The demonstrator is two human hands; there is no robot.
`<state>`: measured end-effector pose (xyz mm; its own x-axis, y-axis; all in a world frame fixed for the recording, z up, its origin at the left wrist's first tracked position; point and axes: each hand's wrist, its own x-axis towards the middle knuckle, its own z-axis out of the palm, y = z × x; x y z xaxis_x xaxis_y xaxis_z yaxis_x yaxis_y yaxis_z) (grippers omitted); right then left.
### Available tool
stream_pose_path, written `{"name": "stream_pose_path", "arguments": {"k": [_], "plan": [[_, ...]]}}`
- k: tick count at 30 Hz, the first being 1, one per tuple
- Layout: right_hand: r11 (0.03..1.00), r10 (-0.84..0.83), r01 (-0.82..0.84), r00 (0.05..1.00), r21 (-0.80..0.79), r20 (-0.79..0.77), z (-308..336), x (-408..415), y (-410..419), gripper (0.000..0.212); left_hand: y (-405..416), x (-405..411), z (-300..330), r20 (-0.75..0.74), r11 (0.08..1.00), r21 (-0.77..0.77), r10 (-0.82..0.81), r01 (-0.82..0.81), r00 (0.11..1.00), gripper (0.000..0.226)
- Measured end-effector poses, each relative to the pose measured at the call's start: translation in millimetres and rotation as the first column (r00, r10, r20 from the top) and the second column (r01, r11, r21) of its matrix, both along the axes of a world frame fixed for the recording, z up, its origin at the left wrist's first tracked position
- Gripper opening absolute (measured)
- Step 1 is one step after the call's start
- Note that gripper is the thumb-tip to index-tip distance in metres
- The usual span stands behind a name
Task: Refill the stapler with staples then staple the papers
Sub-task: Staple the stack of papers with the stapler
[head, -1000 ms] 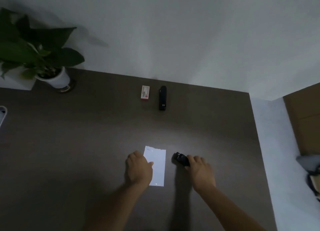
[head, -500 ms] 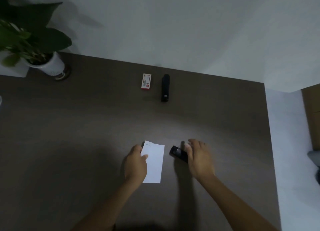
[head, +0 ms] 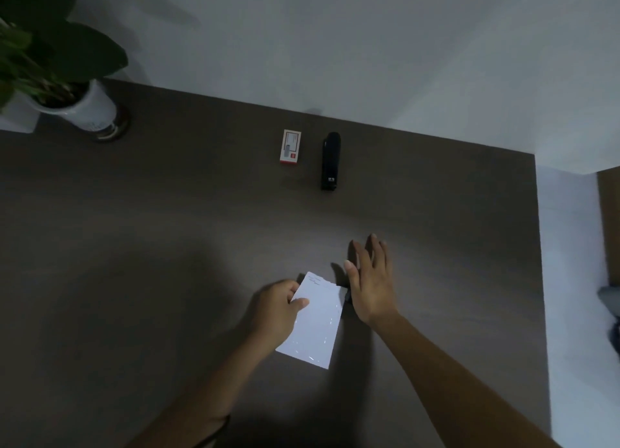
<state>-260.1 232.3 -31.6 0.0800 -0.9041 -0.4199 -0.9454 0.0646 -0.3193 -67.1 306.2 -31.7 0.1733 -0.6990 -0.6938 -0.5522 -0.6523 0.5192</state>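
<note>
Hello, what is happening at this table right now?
A person works at a dark table. The left hand grips the white papers by their edge. The right hand is open, flat above a small dark object that it mostly hides. The black stapler and the staple box lie untouched near the far edge.

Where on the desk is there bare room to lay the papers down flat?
Bare: the wide stretch left of the left hand up to the plant pot, and the band between staple box, stapler and the hands. Crowded: around the papers and right hand.
</note>
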Motion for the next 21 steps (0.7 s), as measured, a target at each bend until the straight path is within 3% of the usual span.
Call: {"name": "stream_pose_path", "arguments": {"k": [12, 21], "plan": [[0.999, 0.048, -0.048, 0.998, -0.008, 0.033, -7.7, -5.5, -1.9, 0.067, -9.9, -4.6, -1.0, 0.031, 1.000, -0.009, -0.015, 0.015, 0.999, 0.015], [0.995, 0.092, -0.094, 0.995, -0.040, -0.049, -17.5, -4.9, 0.2, 0.056, -10.2, -10.0, -1.0, -0.045, 0.999, -0.003, -0.034, 0.034, 0.998, 0.013]]}}
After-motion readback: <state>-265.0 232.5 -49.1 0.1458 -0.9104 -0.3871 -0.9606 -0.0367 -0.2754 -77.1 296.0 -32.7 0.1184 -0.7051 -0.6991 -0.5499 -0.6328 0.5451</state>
